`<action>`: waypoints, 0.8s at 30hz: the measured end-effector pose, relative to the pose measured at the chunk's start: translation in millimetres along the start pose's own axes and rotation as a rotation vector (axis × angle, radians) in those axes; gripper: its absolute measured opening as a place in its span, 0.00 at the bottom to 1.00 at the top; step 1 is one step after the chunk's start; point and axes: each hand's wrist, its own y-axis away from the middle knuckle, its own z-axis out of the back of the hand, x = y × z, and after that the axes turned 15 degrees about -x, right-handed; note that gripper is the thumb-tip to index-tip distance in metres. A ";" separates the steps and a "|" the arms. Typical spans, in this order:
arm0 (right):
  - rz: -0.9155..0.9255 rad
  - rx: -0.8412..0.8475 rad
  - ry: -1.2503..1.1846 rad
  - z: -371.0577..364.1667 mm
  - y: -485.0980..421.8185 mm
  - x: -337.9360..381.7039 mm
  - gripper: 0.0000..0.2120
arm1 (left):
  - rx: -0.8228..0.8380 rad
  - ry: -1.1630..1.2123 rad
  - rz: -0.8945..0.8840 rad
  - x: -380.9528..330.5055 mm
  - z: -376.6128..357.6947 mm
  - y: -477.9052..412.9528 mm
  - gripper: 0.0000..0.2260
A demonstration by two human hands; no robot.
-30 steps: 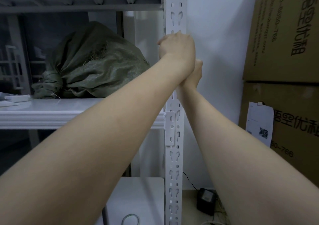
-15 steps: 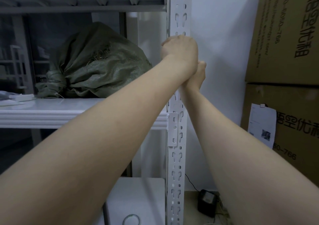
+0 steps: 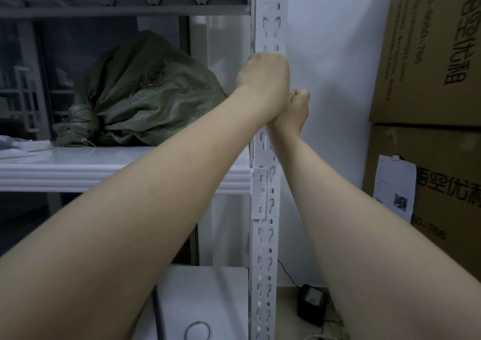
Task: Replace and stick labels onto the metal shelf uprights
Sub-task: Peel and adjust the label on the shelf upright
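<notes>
upright [image 3: 269, 14] partly behind left hand [image 3: 263, 77]; sack [image 3: 145, 100], boxes [image 3: 432, 53] nearby.

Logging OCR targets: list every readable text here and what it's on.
"8050-766": sideways on the upper cardboard box; leading digits cut off.
"空优租": sideways, same box; the smaller line beside the number is blurred.
"空优": on the lower cardboard box; neighbouring characters partly hidden or cut.
"50-766": same lower box, its start behind the paper sheet.
On the paper sheet: print and code too small.
On the shelf upright: no text visible.
</notes>
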 end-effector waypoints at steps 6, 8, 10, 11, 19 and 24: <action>-0.102 -0.014 -0.017 3.0 -2.8 6.9 0.03 | -0.074 0.377 0.196 25.1 -9.1 14.8 0.10; -0.107 0.004 -0.019 4.1 -1.5 8.2 0.03 | -0.111 0.481 0.258 25.9 -11.9 15.6 0.10; -0.104 0.006 -0.009 5.2 -1.4 10.0 0.04 | -0.122 0.517 0.305 26.7 -13.2 14.7 0.14; -0.099 0.000 -0.003 5.1 -1.6 10.0 0.04 | -0.128 0.532 0.324 26.5 -14.6 14.4 0.18; -0.080 -0.004 0.023 5.9 -2.0 10.1 0.05 | -0.194 0.600 0.405 23.1 -15.6 12.7 0.18; -0.095 -0.001 0.014 6.1 0.6 10.2 0.06 | -0.202 0.597 0.423 22.1 -15.3 14.9 0.12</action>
